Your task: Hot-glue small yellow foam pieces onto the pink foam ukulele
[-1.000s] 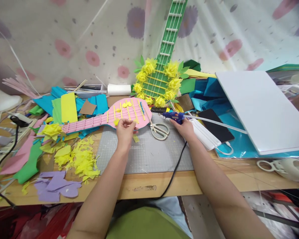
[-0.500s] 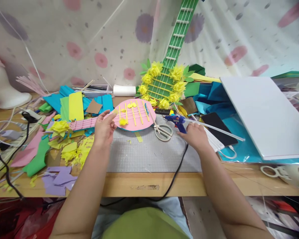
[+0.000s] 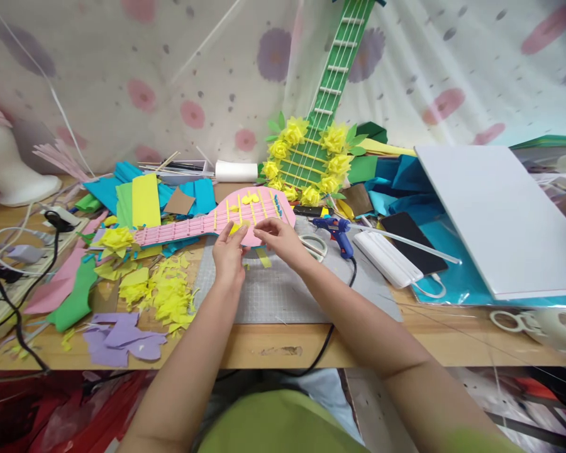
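A pink paper guitar (image 3: 207, 224) with yellow strips, pink strings and a blue edge lies across the grey cutting mat (image 3: 273, 302). My left hand (image 3: 229, 258) is closed in a pinch at the front edge of its body, with a small yellow paper piece (image 3: 237, 226) at the fingertips. Close beside it, my right hand (image 3: 280, 242) has its fingers pinched together over the pink body; whatever they hold is too small to make out. A blue glue gun (image 3: 334, 234) with a clear glue stick rests to the right. Scissors (image 3: 317, 246) lie partly hidden behind my right hand.
A green guitar (image 3: 311, 148) with yellow paper flowers stands at the back. Yellow scraps (image 3: 170, 292), purple paper (image 3: 120, 340) and a power strip (image 3: 38, 264) are left. On the right are a white power bank (image 3: 387, 258), a black phone (image 3: 412, 242) and a white board (image 3: 504, 220).
My right hand has let go of the glue gun and moved left to the pink guitar. My left hand has shifted right and down, over the guitar's body.
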`<state>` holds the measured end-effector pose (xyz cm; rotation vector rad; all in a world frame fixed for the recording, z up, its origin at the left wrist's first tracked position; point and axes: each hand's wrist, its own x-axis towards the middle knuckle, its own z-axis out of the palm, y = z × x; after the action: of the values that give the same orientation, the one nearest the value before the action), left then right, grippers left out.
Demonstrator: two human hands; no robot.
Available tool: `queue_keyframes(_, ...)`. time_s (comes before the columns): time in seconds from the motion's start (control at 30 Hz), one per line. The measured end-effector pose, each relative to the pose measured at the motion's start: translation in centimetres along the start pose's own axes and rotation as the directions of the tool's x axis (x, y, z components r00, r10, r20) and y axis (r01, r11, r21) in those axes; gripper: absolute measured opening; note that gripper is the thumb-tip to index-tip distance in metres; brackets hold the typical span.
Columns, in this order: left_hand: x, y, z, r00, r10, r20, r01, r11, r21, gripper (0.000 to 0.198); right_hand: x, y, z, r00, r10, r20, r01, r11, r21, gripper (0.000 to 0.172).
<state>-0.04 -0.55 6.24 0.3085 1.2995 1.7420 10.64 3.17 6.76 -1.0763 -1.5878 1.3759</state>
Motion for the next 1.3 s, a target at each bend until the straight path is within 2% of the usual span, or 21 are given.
queue_keyframes(0.07,-0.1,0.0,0.0,1.0,-0.015,-0.014,0.015,0.999,-0.033,0.045,0.4,-0.2,1.4,0.999,0.052,-0.014,-0.049,0.986,0.16,0.025)
queue_keyframes(0.13,-0.1,0.0,0.0,1.0,-0.01,-0.022,0.009,0.999,-0.045,0.043,0.6,-0.2,2.2,0.996,0.085,-0.039,-0.073,0.969,0.237,0.025)
queue_keyframes(0.27,0.1,-0.1,-0.4,0.999,0.004,-0.04,-0.005,0.999,-0.032,0.042,0.8,-0.1,3.1,0.993,0.087,-0.083,-0.061,0.961,0.27,0.017)
queue_keyframes(0.4,0.0,0.0,-1.1,0.999,0.031,-0.009,-0.031,1.0,-0.002,0.052,1.1,0.0,3.7,0.991,0.075,-0.114,-0.041,0.961,0.272,0.01)
queue_keyframes(0.53,0.3,0.4,-2.5,0.995,0.09,0.041,-0.094,0.99,0.109,0.052,1.4,0.1,4.1,0.983,0.172,-0.063,-0.145,0.943,0.3,0.008)
queue_keyframes(0.6,0.9,0.7,-3.6,0.981,0.186,0.049,-0.192,0.961,0.199,0.046,1.5,0.1,4.0,0.973,0.228,-0.024,-0.208,0.924,0.32,0.008)
queue_keyframes(0.67,1.6,1.2,-4.8,0.925,0.367,0.093,-0.377,0.869,0.322,0.04,1.5,0.0,3.7,0.956,0.294,0.01,-0.279,0.897,0.342,0.008)
queue_keyframes(0.73,2.2,1.7,-5.9,0.809,0.535,0.243,-0.58,0.66,0.478,0.03,1.6,-0.1,3.4,0.927,0.371,0.05,-0.362,0.856,0.368,0.009)
queue_keyframes(0.8,2.5,2.1,-6.6,0.701,0.578,0.418,-0.697,0.433,0.572,0.019,1.7,-0.2,3.2,0.891,0.445,0.094,-0.444,0.805,0.393,0.012)
queue_keyframes(0.83,2.5,2.2,-6.8,0.674,0.563,0.478,-0.722,0.366,0.588,0.015,1.7,-0.1,3.2,0.876,0.471,0.109,-0.472,0.784,0.404,0.014)
queue_keyframes(0.87,2.4,2.2,-6.8,0.671,0.542,0.506,-0.727,0.348,0.591,0.013,1.7,-0.1,3.2,0.866,0.486,0.117,-0.487,0.769,0.414,0.016)
queue_keyframes(0.9,2.2,2.1,-6.7,0.696,0.516,0.499,-0.71,0.389,0.587,0.013,1.6,0.0,3.2,0.861,0.494,0.119,-0.494,0.76,0.423,0.019)
queue_keyframes(0.93,2.0,1.9,-6.5,0.75,0.476,0.459,-0.659,0.481,0.578,0.014,1.6,0.1,3.3,0.862,0.493,0.117,-0.492,0.757,0.43,0.022)
queue_keyframes(0.97,1.8,1.7,-6.3,0.824,0.406,0.396,-0.567,0.603,0.562,0.017,1.5,0.3,3.3,0.865,0.488,0.115,-0.485,0.758,0.437,0.023)
queue_keyframes(1.0,1.6,1.5,-6.0,0.897,0.295,0.329,-0.434,0.725,0.535,0.021,1.4,0.4,3.4,0.871,0.479,0.113,-0.476,0.76,0.443,0.024)
queue_keyframes(1.03,1.4,1.3,-5.8,0.948,0.16,0.275,-0.284,0.814,0.506,0.027,1.4,0.6,3.5,0.875,0.471,0.111,-0.467,0.763,0.448,0.024)
queue_keyframes(1.07,1.2,1.1,-5.6,0.97,0.028,0.242,-0.145,0.864,0.482,0.033,1.3,0.8,3.6,0.878,0.465,0.113,-0.462,0.765,0.449,0.022)
queue_keyframes(1.1,1.1,1.0,-5.4,0.971,-0.079,0.228,-0.039,0.882,0.471,0.038,1.2,0.9,3.6,0.88,0.46,0.118,-0.46,0.767,0.446,0.02)
queue_keyframes(1.17,1.0,0.9,-5.2,0.955,-0.186,0.233,0.056,0.88,0.472,0.044,1.1,1.1,3.7,0.883,0.452,0.124,-0.458,0.779,0.429,0.015)
queue_keyframes(1.3,1.1,1.0,-5.0,0.946,-0.21,0.248,0.069,0.876,0.478,0.037,0.9,1.1,3.7,0.893,0.432,0.123,-0.445,0.817,0.367,0.009)
